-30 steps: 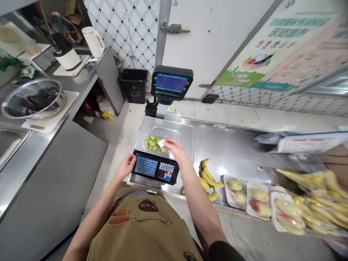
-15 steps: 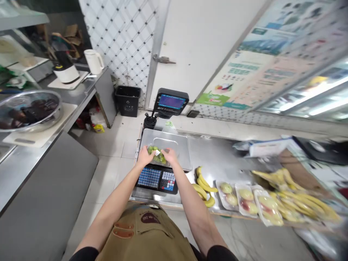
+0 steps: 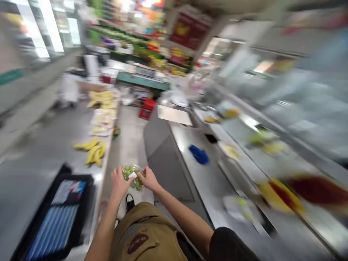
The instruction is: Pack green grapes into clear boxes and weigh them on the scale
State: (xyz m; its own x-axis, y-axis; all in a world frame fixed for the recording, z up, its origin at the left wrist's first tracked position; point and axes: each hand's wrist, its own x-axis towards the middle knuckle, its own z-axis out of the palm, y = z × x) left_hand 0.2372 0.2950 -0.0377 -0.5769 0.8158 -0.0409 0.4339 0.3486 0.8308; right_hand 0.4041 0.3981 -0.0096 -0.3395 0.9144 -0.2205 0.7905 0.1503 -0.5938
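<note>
Both hands are closed on one item. The left hand [image 3: 119, 183] grips the left rim and the right hand [image 3: 149, 180] the right rim of a small clear plastic tub of green grapes [image 3: 127, 171]. The tub is held in the air just ahead of the tan apron [image 3: 146, 232], over the grey aisle floor [image 3: 130, 134], between two worktops and touching neither. A white label [image 3: 132, 175] sits on its lid, between the thumbs.

Progress, as a judgement: the label is on and the tub is off every surface, so the labelling looks done. Setting the tub down looks like what's left. No drop spot can be told.

The left steel worktop [image 3: 40, 159] has a black keypad with blue keys [image 3: 65, 206] at its near edge. Loose yellow bananas [image 3: 92, 150] lie further along by the aisle edge, with blurred pale trays beyond them.

The long right steel worktop [image 3: 206, 181] has a crumpled blue cloth [image 3: 199, 154] near the middle. Yellow and red smears sit toward its near right corner, too blurred to identify.

The room is a shop interior under heavy motion blur. A red crate [image 3: 147, 108] stands on the floor at the far end of the aisle, with colourful produce displays behind it and bright windows at top left.
</note>
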